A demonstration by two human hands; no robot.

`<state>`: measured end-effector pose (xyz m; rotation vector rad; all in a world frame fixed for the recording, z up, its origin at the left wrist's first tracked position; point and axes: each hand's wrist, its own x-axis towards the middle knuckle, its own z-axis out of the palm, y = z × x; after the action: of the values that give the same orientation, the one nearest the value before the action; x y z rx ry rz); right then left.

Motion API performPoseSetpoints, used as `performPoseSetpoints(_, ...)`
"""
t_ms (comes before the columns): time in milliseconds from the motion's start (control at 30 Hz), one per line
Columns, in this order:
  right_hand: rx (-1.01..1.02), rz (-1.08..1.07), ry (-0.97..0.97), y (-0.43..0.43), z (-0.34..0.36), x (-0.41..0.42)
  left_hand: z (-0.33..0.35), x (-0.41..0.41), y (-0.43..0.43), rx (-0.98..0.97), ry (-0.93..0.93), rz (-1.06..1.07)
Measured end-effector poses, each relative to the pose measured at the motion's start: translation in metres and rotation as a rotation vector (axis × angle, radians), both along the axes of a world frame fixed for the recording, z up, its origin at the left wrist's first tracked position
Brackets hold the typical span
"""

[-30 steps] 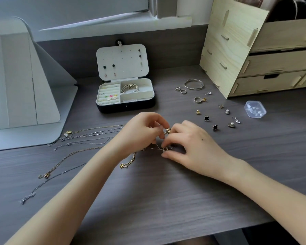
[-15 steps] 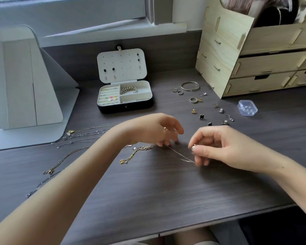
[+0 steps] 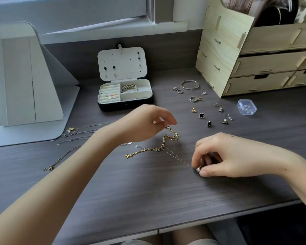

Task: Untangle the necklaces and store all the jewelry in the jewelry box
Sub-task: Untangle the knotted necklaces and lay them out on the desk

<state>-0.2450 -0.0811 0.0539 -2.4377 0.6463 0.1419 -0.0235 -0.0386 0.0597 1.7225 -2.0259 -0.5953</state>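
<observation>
Since our hands parted, our left hand (image 3: 145,124) pinches the gold chain (image 3: 175,134) and our right hand (image 3: 228,154) pinches the pendant (image 3: 198,169) on the desk (image 3: 148,191). The thin necklace (image 3: 178,157) runs taut between them, so we judge the two are coming free.

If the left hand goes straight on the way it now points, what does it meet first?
Most likely the gold earring on the desk; depth is unclear, so the left hand might pass above it.

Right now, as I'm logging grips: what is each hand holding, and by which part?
The left hand pinches the gold chain by its upper end; the right hand pinches the thin silver necklace by its pendant.
</observation>
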Motion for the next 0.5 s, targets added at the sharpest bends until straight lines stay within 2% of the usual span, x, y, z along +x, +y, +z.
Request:
performPoseSetpoints(67, -0.017, 0.029, 0.017, -0.001, 0.004, 0.002, -0.004, 0.007, 0.008, -0.048, 0.024, 0.056)
performPoseSetpoints(133, -0.072, 0.003, -0.053, -0.005, 0.005, 0.007, -0.014, 0.015, 0.018, -0.097, 0.004, 0.085)
performPoseSetpoints(267, -0.319, -0.146, -0.212, -0.015, -0.006, 0.034, -0.041, 0.025, 0.041, -0.158, -0.068, 0.085)
performPoseSetpoints(367, -0.415, -0.262, -0.182, -0.019, -0.018, 0.058, -0.054, 0.026, 0.056, -0.208, -0.153, 0.095)
performPoseSetpoints(500, -0.404, -0.354, -0.132, -0.023, -0.029, 0.083, -0.061, 0.027, 0.069, -0.249, -0.172, 0.154)
